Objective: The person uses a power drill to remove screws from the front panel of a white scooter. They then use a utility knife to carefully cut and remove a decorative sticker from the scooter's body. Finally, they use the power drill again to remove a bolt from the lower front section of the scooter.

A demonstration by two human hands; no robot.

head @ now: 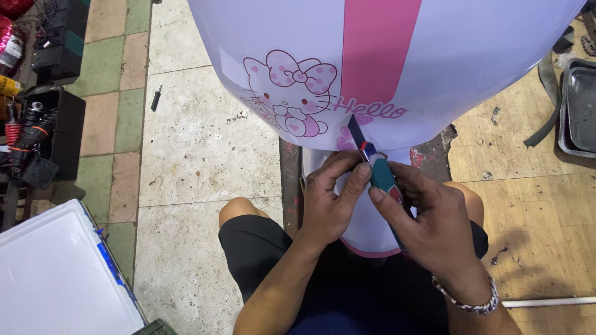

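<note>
A: Nearest item?
B: The right hand [434, 226], bracelet at the wrist, fingers closed around a teal utility knife [380, 174].
A: Knife position?
B: Blade extended, tip touching the lower edge of the lavender curved panel [484, 56], just below its pink stripe [375, 43].
A: Left hand [332, 198]?
B: Fingertips pinching the knife body near the blade, above the person's bare knees.

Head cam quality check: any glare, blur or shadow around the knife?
Head view: sharp and evenly lit; the teal-handled utility knife and both hands, left, right, show no motion blur; soft sheen on the glossy white-and-pink panel; faint hand shadow on the plywood floor.
</note>
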